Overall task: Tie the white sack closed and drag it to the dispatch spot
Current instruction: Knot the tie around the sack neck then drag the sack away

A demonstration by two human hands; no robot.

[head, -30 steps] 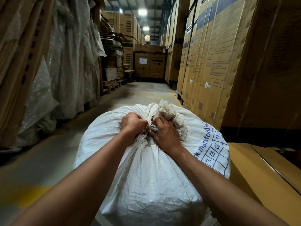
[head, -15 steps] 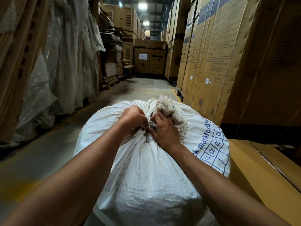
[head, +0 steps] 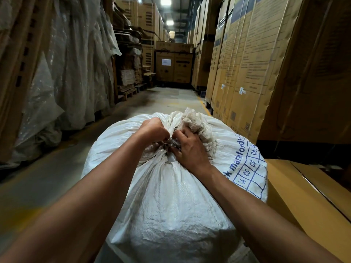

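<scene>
A large, full white woven sack [head: 171, 202] with blue print on its right side stands on the floor right in front of me. Its mouth is gathered into a bunched neck [head: 191, 120] at the top. My left hand [head: 152, 130] is a fist, gripping the gathered fabric on the left of the neck. My right hand [head: 190, 149] curls round the neck from the right, its fingers pinching at the tie point between the hands. What binds the neck is hidden by my fingers.
A concrete aisle [head: 167, 99] runs ahead. Tall stacked cardboard cartons [head: 247, 73] line the right side, plastic-wrapped goods [head: 76, 73] the left. A flat yellow-brown carton [head: 296, 190] lies just right of the sack. More cartons [head: 174, 65] block the aisle's far end.
The sack top and both hands sit a little higher in view than before. Both hands keep hold at the neck; the right hand's fingers have shifted slightly at the tie point.
</scene>
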